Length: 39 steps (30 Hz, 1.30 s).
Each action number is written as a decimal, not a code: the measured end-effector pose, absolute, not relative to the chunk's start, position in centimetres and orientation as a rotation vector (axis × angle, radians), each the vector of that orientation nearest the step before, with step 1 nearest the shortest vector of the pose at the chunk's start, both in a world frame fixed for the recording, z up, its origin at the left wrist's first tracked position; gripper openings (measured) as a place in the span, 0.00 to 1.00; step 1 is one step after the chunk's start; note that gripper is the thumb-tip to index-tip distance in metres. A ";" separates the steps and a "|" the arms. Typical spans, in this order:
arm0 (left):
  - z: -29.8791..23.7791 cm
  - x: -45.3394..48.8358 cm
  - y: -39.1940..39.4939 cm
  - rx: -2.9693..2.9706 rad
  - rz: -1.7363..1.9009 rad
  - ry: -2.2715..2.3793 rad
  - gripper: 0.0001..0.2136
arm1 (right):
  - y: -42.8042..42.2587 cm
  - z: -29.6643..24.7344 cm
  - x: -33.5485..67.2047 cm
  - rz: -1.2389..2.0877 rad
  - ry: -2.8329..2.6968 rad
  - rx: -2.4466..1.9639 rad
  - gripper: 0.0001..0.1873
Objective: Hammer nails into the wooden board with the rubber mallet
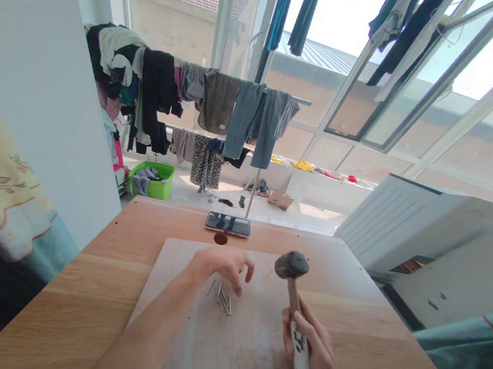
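My right hand [313,351] is closed round the pale wooden handle of a hammer [293,266]. Its dark round head points up and away, raised over a grey board [249,340] that lies on the wooden table [103,286]. My left hand [223,265] hovers over a small heap of several nails [221,297] on the board. Its fingers are curled downward and apart, just above the nails, holding nothing that I can see.
A phone [228,224] lies flat at the table's far edge beside a round hole [220,239]. Beyond stand a drying rack [220,106] full of clothes, a green basket [152,180] and large windows. A white panel [408,222] leans at the right.
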<state>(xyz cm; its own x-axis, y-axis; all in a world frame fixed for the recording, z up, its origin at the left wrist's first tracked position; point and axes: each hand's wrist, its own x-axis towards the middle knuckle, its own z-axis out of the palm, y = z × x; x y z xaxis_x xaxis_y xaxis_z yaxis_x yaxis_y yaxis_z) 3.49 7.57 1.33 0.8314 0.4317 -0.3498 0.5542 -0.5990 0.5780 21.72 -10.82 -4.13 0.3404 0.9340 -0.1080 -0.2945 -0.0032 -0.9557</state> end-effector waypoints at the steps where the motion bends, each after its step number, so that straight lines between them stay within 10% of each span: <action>1: 1.3 3.6 7.5 2.303 -0.231 0.708 0.19 | -10.9 -4.1 21.8 1.096 -0.702 -1.183 0.19; 39: -0.7 2.9 6.0 2.268 -0.203 0.726 0.14 | -10.4 -4.7 22.2 1.109 -0.648 -1.217 0.29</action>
